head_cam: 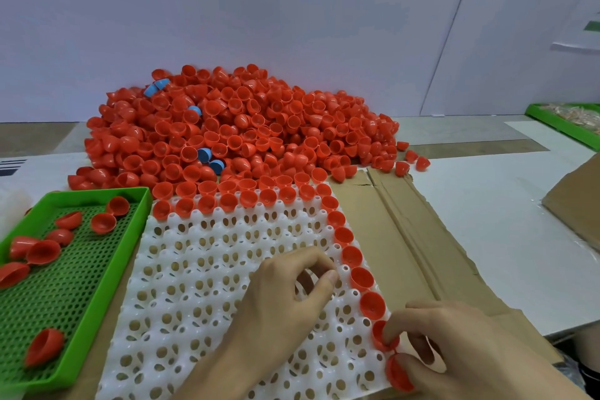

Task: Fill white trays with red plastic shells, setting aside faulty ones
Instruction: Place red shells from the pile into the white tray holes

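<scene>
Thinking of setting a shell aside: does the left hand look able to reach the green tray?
Probably yes: the green tray sits just left of the left hand, only the low white tray between them.

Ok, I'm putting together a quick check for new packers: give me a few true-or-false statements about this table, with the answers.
1. The green tray holds several red shells. True.
2. The white tray is full. False: only its far rows and right edge hold shells; most cups are empty.
3. Blue pieces lie in the red pile. True.
4. The right hand reaches into the pile. False: its fingers are on shells at the white tray's near right corner.
</scene>
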